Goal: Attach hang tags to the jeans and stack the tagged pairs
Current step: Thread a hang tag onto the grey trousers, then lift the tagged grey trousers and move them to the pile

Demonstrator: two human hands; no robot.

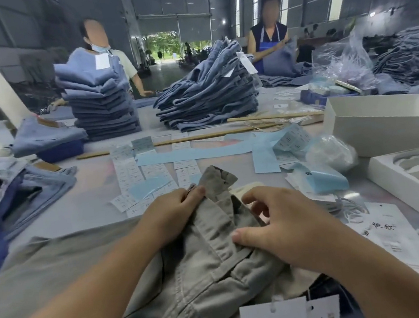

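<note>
A grey-beige pair of jeans lies across the near table, waistband toward the middle. My left hand grips the waistband's upper edge, fingers curled over the fabric. My right hand rests on the waistband to the right, thumb pressing the cloth and fingers loosely bent above it. White hang tags with strings lie at the bottom edge. More white tags lie at the right.
Two tall stacks of blue jeans stand across the table, with two people behind them. Label strips, wooden sticks, white boxes, plastic bags and loose blue jeans at left surround the workspace.
</note>
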